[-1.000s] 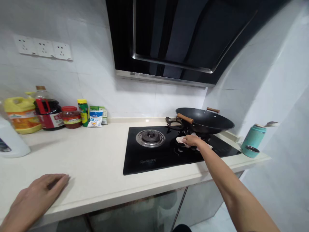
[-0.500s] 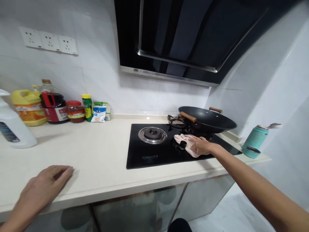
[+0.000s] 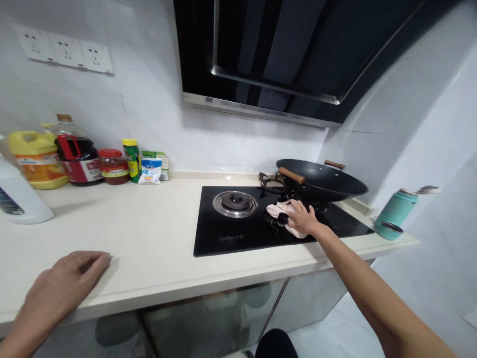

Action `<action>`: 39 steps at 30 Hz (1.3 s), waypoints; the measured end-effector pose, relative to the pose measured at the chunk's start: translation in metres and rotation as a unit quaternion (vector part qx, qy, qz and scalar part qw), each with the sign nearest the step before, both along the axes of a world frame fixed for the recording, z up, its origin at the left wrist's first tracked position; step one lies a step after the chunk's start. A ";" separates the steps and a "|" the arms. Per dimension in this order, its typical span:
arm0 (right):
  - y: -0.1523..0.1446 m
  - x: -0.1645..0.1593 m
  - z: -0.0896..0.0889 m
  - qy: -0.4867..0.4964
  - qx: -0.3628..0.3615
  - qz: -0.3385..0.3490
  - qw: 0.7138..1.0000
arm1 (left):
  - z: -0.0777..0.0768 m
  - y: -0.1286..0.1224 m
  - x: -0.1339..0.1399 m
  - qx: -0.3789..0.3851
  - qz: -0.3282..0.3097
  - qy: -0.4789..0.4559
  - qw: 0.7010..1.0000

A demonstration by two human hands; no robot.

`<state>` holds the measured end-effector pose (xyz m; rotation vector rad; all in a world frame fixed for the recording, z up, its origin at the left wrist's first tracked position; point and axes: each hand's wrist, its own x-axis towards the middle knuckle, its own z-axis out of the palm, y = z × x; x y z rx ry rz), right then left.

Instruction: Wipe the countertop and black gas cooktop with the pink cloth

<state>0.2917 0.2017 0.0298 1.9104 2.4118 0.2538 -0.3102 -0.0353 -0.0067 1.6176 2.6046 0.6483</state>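
Note:
My right hand (image 3: 301,219) presses a pale pink cloth (image 3: 279,209) against the black glass gas hob (image 3: 223,243), its fingers bent over the fabric. The cloth lies bunched around a black control knob (image 3: 282,219) and covers part of the glass there. Just behind it stands a black wok (image 3: 328,184) with wooden handles, set over the right burner. On the cream countertop (image 3: 149,228), near the front edge, my left hand (image 3: 69,278) rests palm down with nothing in it. Its fingers are loosely bent, and a gap shows between thumb and forefinger.
The left burner (image 3: 235,204) is uncovered. A white bottle (image 3: 26,199), yellow jug (image 3: 39,161), dark sauce bottle (image 3: 80,161), red-lidded jar (image 3: 113,168) and several packets line the left side. A teal flask (image 3: 397,211) stands far right. The range hood (image 3: 261,54) hangs overhead.
My right hand and the cloth have shifted slightly left around the knob. The view has moved a little; my left hand stays on the counter.

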 end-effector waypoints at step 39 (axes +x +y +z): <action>-0.023 0.106 -0.027 0.066 0.136 -0.172 0.973 | 0.006 -0.001 0.014 -0.013 -0.005 0.043 0.999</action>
